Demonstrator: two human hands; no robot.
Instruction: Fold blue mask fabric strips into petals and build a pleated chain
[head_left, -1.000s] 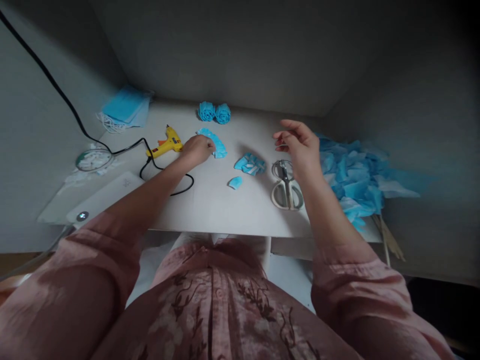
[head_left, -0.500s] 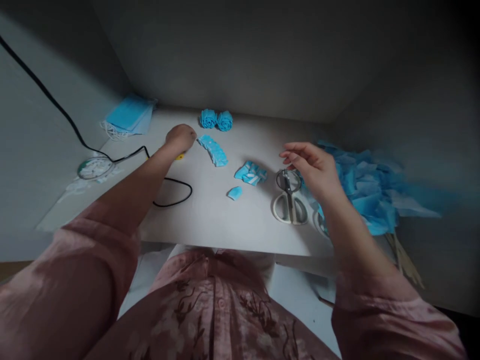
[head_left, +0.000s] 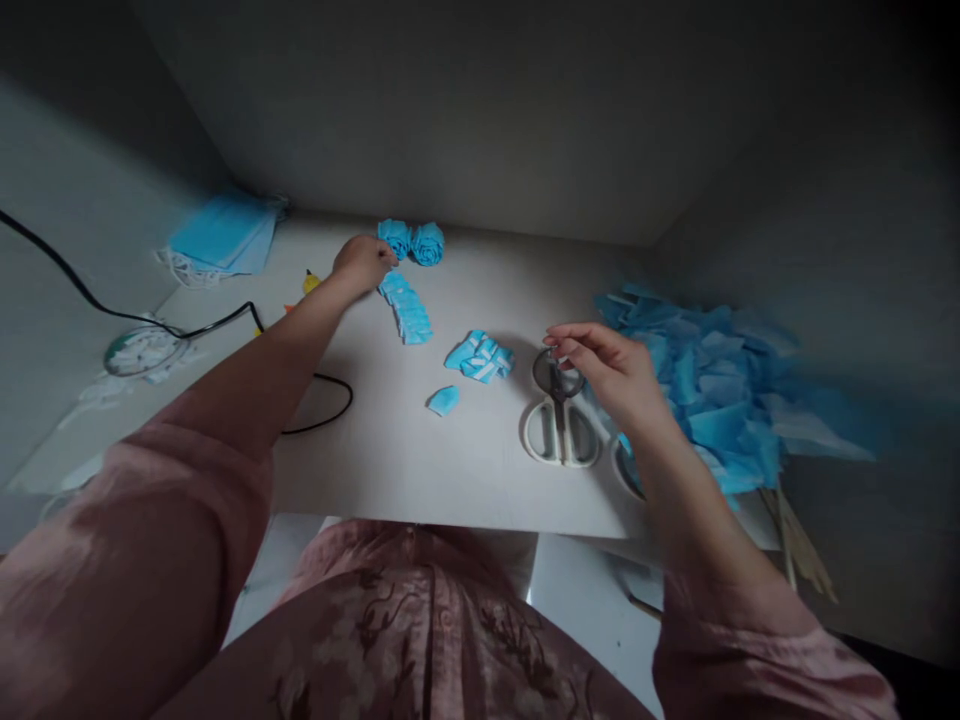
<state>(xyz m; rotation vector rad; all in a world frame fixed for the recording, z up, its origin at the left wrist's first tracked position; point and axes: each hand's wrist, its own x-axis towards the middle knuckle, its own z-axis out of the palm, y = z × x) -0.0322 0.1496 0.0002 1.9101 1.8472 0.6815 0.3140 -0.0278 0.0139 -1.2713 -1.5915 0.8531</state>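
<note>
Blue strip [head_left: 407,308] lies near left hand [head_left: 364,264], scissors [head_left: 559,425] near right hand [head_left: 611,370].

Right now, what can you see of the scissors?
The scissors lie flat on the table, with two big white loop handles toward the person. The middle looks like dark metal. The blades point away, over or under a round ring; I can't tell which. The right hand is by the blade end, but I can't tell if it touches.

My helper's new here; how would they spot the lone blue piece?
Find the pale table, then the blue cluster left of the scissors. Just nearer the camera lies the blue piece: a single small scrap, unlike its bunched neighbour.
</note>
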